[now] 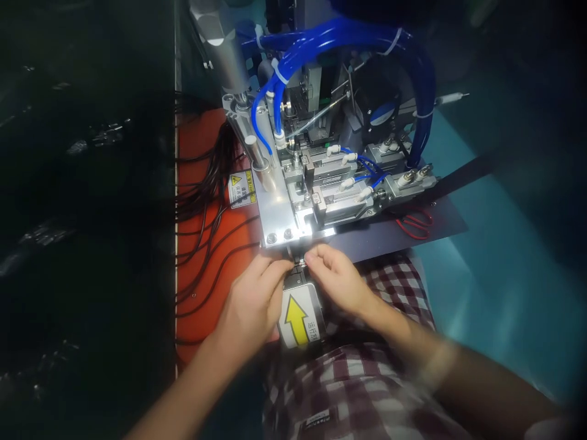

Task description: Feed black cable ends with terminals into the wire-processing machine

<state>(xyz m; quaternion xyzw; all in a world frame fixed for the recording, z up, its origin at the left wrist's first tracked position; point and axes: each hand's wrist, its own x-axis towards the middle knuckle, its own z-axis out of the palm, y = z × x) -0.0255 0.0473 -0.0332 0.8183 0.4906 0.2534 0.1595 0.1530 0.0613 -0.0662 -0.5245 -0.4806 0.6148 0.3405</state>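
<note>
At the front of a metal machine (pixel 279 214), my left hand (pixel 252 293) and my right hand (pixel 339 278) meet with their fingertips almost touching. Both are closed in a pinch around a small shiny piece (pixel 299 264), too small to name. It lies just above a dark narrow track (pixel 296 280) that leads into the machine. Beneath the hands sits a white label with a yellow arrow (pixel 296 318). The left fingers partly hide the track's left side.
Thick blue air tubes (pixel 348 33) arch over the cylinders (pixel 343 205). Black cables (pixel 211 183) spread across an orange surface (pixel 197 256) at the left. Red-handled scissors or pliers (pixel 415 224) lie on the dark plate (pixel 380 241) to the right. A warning label (pixel 242 189) is on the machine's left.
</note>
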